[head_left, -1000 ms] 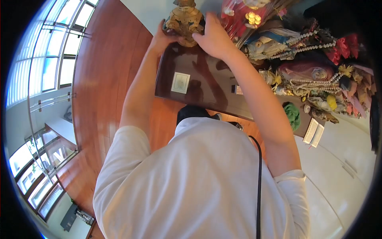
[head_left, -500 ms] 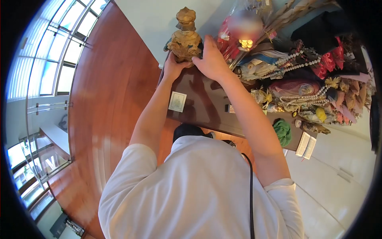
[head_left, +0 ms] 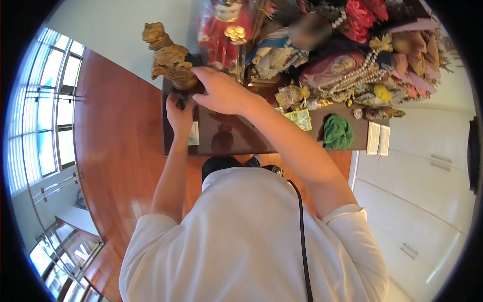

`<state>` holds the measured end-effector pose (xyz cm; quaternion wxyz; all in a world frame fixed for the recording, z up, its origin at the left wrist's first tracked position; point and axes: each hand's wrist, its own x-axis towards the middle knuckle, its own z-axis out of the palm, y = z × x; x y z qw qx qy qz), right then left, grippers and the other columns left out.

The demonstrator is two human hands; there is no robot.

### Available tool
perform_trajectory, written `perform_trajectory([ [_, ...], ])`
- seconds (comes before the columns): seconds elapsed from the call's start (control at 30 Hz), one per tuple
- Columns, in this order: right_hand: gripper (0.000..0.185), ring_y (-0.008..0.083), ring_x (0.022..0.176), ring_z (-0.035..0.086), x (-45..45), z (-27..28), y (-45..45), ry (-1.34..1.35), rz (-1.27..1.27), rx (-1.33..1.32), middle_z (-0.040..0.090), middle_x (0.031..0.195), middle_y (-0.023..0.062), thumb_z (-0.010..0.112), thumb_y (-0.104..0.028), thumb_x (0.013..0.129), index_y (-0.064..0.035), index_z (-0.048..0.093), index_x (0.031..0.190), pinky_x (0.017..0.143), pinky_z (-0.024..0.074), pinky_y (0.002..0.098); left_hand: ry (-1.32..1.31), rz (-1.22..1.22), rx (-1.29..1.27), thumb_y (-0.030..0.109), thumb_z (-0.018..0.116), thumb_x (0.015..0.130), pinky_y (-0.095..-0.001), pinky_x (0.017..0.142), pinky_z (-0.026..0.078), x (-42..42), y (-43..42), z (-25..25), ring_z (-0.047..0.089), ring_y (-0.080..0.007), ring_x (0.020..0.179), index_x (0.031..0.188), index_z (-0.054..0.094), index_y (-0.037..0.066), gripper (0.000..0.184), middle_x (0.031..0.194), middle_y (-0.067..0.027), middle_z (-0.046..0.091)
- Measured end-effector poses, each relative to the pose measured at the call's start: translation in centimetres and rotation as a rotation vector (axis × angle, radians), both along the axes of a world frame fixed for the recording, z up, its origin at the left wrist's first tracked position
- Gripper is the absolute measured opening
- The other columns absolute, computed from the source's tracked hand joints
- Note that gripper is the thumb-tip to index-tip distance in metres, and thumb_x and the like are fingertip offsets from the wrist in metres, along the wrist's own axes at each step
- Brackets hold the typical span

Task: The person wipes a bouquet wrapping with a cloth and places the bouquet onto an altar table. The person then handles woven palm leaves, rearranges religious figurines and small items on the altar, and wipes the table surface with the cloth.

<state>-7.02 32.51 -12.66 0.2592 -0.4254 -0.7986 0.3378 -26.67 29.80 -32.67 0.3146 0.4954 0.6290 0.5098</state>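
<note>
A worn gold-brown statuette stands at the far left corner of the dark glossy table, leaning to the left in the head view. My right hand lies beside its lower part, with stretched fingers at its side and the thumb apart. Just in front of the base is my left hand, its fingers slightly curled and spread, with a dark gap between thumb and fingers. Whether the left fingertips touch the base I cannot tell. A small printed card lies by my left wrist.
A red-robed figure stands behind my right hand. To the right are bead strings, dried flowers, a yellow-green paper, a bunched green cloth and an open booklet. White cabinets stand farther right.
The view has turned, so the table and its objects sit farther left. My left hand has drawn back from the statuette's side to in front of its base. The statuette now looks more tilted.
</note>
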Motion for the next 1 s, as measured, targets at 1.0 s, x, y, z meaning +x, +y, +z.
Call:
perform_trajectory([
  [1.0,0.043,0.0409,0.113,0.061,24.1,-12.7,-14.1,-0.170,-0.881,0.034,0.065,0.118,0.0231,0.069,-0.014,0.081,-0.0011,0.063,0.122,0.096,0.0495,0.0458,0.929,-0.352,-0.176,0.001,0.067,0.075,-0.0473,0.100,0.047,-1.2,2.7,3.0,0.057,-0.0394,0.118,0.124,0.062,0.004,0.049,0.122,-0.0196,0.062],
])
